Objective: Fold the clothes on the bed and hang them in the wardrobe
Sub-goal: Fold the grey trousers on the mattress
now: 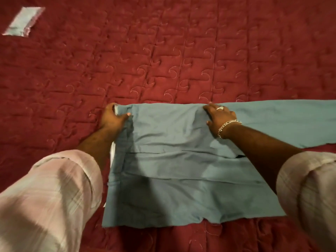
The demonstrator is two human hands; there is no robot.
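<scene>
A grey-blue garment (174, 160) lies flat on the red quilted bed (163, 60), with one long part running off to the right edge of the view. My left hand (113, 115) grips the garment's far left corner, thumb on top and fingers curled under the edge. My right hand (220, 115), wearing a ring and a chain bracelet, lies on the far edge of the cloth near the middle; its fingertips are hidden by the hand. Both forearms reach out from rolled-up pale pink sleeves.
A small light-blue folded piece of cloth (23, 21) lies on the bed at the far left. The red quilt stretches wide beyond the garment. No wardrobe or hanger is in view.
</scene>
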